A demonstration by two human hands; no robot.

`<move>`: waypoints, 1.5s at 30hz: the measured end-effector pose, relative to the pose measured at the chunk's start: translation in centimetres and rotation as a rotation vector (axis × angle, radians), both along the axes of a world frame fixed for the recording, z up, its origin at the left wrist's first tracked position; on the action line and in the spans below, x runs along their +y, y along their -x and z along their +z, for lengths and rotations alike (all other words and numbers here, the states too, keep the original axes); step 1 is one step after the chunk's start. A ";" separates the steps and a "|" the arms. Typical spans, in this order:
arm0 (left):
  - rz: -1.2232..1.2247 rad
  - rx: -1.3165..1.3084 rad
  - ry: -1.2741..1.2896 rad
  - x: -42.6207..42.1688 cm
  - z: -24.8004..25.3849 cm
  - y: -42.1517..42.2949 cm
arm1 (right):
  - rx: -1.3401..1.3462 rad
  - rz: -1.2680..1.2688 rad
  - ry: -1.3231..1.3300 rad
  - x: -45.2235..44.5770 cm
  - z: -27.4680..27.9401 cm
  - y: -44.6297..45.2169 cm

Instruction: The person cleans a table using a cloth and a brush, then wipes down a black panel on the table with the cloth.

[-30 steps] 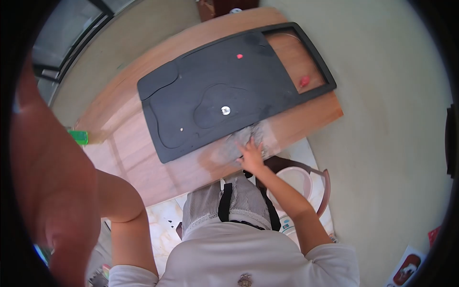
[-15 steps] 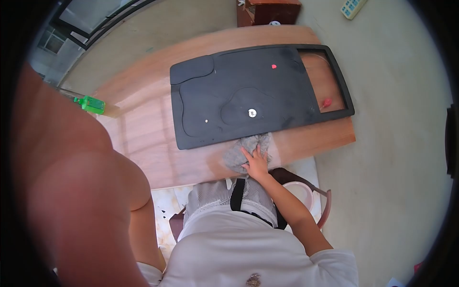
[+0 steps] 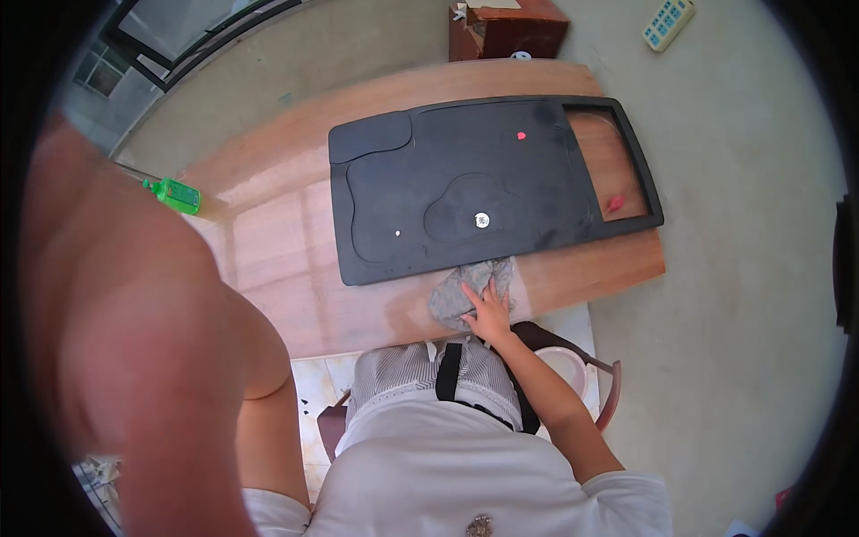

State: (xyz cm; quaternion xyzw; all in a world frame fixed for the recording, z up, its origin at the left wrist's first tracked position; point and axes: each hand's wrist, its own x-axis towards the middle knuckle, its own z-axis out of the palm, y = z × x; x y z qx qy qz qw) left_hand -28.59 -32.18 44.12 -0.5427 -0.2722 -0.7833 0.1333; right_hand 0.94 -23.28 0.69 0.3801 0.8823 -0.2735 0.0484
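My right hand [image 3: 488,313] rests on a crumpled grey cloth [image 3: 454,300], its fingers spread over the fabric. The cloth lies on the wooden tabletop [image 3: 277,313], against the near edge of a large dark grey panel [image 3: 376,206]. That panel has a rectangular cut-out at its right end, and a small round white sticker [image 3: 482,220] and a red spot [image 3: 522,136] on its face. Very close to the camera, my left hand [image 3: 134,295] and arm fill the left side as a blur. The fingers of that hand cannot be made out.
A green bottle [image 3: 179,196] is at the table's left side. Through the cut-out shows a pinkish-red object [image 3: 616,203]. Beyond the table are a reddish-brown box [image 3: 510,34] and a power strip [image 3: 668,24] on the floor. A pale bucket [image 3: 562,369] and a chair [image 3: 611,394] are beside me.
The whole view has shifted slightly, so the table and panel appear a little lower and further right. My right hand is still on the cloth, and the left arm is still raised near the camera.
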 end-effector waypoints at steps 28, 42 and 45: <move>0.370 0.619 2.292 -22.4 -42.7 9.3 | -0.254 0.207 0.140 -10.5 1.6 12.0; 0.465 0.007 2.535 -28.8 -42.9 16.1 | -0.250 0.389 0.267 -10.0 3.0 12.5; 0.430 0.018 2.642 -28.3 -42.4 16.6 | -0.220 0.610 0.202 -13.4 1.8 18.7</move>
